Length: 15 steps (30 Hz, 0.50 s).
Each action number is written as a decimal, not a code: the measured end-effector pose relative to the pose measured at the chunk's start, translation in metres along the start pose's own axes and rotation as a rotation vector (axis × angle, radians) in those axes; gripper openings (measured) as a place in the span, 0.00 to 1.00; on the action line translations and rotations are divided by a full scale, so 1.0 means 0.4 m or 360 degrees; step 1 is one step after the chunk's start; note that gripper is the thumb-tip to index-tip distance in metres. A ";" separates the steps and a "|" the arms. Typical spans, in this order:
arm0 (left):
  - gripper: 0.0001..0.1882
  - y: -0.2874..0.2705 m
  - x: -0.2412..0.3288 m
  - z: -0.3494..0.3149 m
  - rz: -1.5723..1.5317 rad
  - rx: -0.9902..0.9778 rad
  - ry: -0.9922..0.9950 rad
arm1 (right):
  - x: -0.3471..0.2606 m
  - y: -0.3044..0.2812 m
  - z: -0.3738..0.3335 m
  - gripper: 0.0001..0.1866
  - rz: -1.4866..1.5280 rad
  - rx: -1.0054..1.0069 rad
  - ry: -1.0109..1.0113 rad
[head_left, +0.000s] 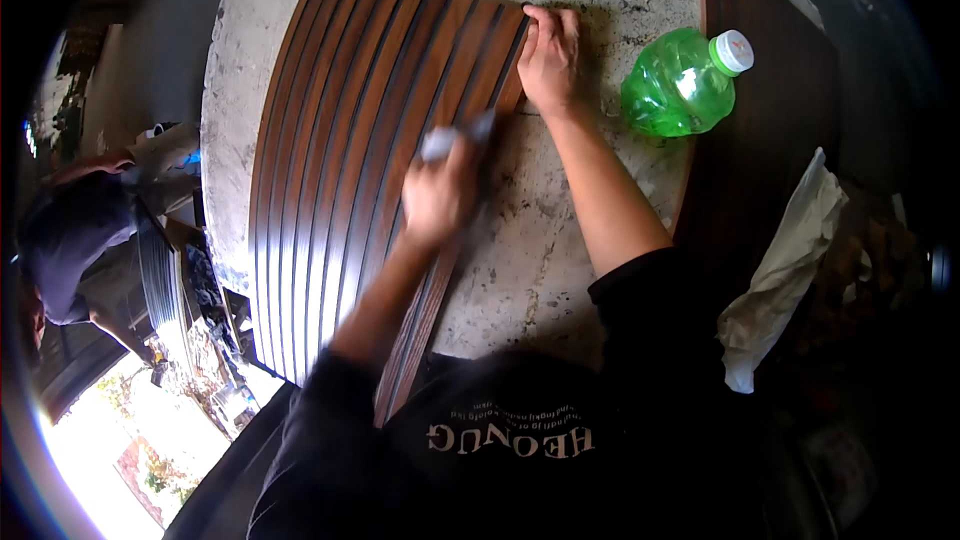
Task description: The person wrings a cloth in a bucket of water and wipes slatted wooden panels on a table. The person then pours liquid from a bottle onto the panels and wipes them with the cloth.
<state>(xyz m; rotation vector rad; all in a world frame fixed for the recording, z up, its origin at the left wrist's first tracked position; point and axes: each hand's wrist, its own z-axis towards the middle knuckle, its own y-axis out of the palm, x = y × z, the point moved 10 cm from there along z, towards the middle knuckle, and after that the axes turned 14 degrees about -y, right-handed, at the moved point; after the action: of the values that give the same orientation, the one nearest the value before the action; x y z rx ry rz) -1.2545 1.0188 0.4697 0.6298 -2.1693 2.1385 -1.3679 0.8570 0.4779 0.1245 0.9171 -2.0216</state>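
A brown wooden slatted panel point(340, 140) with dark grooves lies on the pale worktop in front of me. My left hand point(440, 195) is closed around a small white and grey tool point(438, 144), held over the panel's right side. Motion blurs the tool, and its exact kind does not show. At the panel's far right corner, my right hand point(550, 60) grips the edge with bent fingers. To the right of that hand is a green plastic bottle point(680, 85) with a white cap.
The worktop point(520, 280) is stained and scuffed. A dark brown board point(755, 110) lies along its right side, close to a crumpled white sheet point(785, 280). On the left, another person point(80, 230) bends beside a second striped panel point(160, 270).
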 end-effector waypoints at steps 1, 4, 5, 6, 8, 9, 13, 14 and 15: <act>0.16 -0.005 -0.071 -0.150 -0.0062 0.0188 0.0103 | 0.007 0.017 -0.006 0.12 -0.0012 -0.0100 0.0105; 0.13 -0.079 -0.125 -0.398 -0.0238 0.0072 0.0053 | 0.027 0.001 -0.014 0.12 0.0141 -0.0079 0.0253; 0.13 -0.062 -0.132 -0.390 -0.0207 0.0000 0.0038 | 0.025 0.004 -0.009 0.12 -0.0013 -0.0125 0.0223; 0.12 -0.052 -0.131 -0.360 -0.0171 -0.0067 0.0005 | 0.011 0.001 -0.011 0.12 0.0007 -0.0140 0.0227; 0.11 -0.051 -0.061 -0.196 -0.0160 0.0187 0.0103 | -0.005 -0.016 0.015 0.11 -0.0177 -0.0136 0.0124; 0.09 -0.036 -0.042 -0.102 -0.0158 0.0138 0.0101 | 0.000 -0.006 0.016 0.10 0.0088 -0.0018 0.0253; 0.07 -0.042 0.055 0.133 -0.0054 0.0140 0.0102 | -0.017 0.000 0.022 0.10 0.0086 0.0087 0.0130; 0.09 -0.001 0.015 0.070 0.0032 -0.0055 0.0009 | 0.012 0.008 -0.004 0.10 0.0156 0.0051 0.0207; 0.10 0.001 -0.052 -0.050 0.0029 -0.0074 -0.0110 | 0.014 0.015 -0.007 0.10 0.0042 -0.0028 0.0181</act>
<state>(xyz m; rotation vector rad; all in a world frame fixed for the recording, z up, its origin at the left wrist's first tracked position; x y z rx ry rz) -1.2405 1.0433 0.4641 0.6931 -2.2611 2.0986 -1.3674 0.8529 0.4704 0.2428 0.9986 -1.9980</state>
